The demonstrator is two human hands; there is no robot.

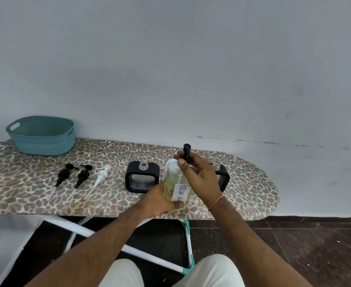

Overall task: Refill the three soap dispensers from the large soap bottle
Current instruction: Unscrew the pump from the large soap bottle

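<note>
On the ironing board (36, 206), near its front edge, I've got the clear bottle (175, 183) of yellowish soap standing upright, its paper label reading "DISH" plus letters my thumb hides. My left hand (160, 200) is wrapped round its lower body, thumb across the label bottom, holding it steady. My right hand (199, 172) is up at the neck, fingers pinching the black pump (186, 153) that sticks up out of the bottle. Bottom hand braces, top hand can twist; my guess is I'm working the pump loose or tight, can't tell which from this.

Just behind-left of the bottle sits a square dispenser (142, 177) with a black frame, glass neck open and no pump, ready to take a pour. A second black dispenser (222, 175) is behind my right hand, mostly hidden; its bare neck shows too. Whether either holds soap I can't say.

Off to the left lie three pumps in a row, tubes pointing toward me: two black pumps (64, 175) and one white pump (102, 174). Parked well apart from the bottles, likely so they stay out of the pouring area. Teal basket (42, 135) sits at the far left corner by the wall (170, 59).

Judging by open necks, refilling isn't finished.
</note>
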